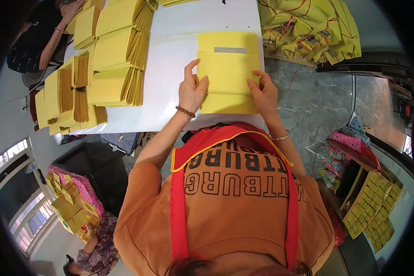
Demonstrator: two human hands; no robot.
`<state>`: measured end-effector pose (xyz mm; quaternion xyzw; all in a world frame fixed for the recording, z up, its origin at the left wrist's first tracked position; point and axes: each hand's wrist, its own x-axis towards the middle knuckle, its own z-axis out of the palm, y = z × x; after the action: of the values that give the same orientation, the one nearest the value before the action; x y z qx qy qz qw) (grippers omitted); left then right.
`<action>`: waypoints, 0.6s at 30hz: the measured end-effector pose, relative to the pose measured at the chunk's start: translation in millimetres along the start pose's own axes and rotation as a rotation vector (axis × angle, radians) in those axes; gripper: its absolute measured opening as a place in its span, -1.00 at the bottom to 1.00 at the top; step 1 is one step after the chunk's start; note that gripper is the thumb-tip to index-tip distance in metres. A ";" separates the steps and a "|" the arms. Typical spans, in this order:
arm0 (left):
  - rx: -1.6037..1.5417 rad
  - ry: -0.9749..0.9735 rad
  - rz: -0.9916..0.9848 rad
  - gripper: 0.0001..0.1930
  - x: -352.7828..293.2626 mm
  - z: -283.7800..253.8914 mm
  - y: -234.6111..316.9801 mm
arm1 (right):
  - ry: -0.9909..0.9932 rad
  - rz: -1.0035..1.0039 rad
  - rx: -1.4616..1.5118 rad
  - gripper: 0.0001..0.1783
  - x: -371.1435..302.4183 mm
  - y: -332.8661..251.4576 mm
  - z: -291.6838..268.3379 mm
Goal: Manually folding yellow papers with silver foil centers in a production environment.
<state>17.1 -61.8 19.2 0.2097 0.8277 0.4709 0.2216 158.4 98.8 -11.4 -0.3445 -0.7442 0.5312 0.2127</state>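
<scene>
A flat piece of folded yellow paper (pixel 227 73) lies on the white table in front of me, with crosswise creases and a grey strip near its far end. My left hand (pixel 193 89) grips its left edge, thumb on top and index finger stretched along the side. At the opposite edge, my right hand (pixel 265 94) pinches the paper between thumb and bent fingers. The fingers under the paper are partly hidden. A brown bead bracelet circles my left wrist, and a thin bangle sits on the right.
Stacks of folded yellow paper (pixel 117 50) cover the left of the white table (pixel 168 64). Beyond its right edge lies a heap of yellow pieces with red cords (pixel 310 32). One person (pixel 39 37) is at the far left, another (pixel 99 248) at the lower left. Yellow bundles (pixel 372 207) stand lower right.
</scene>
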 end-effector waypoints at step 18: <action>0.809 -0.052 0.745 -0.48 19.9 35.7 16.2 | 0.002 0.014 0.009 -0.68 -0.5 -6.7 -0.2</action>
<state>23.3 -18.6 13.6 0.5686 0.8067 0.1563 -0.0379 156.9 97.2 -5.0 -0.3493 -0.7392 0.5356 0.2114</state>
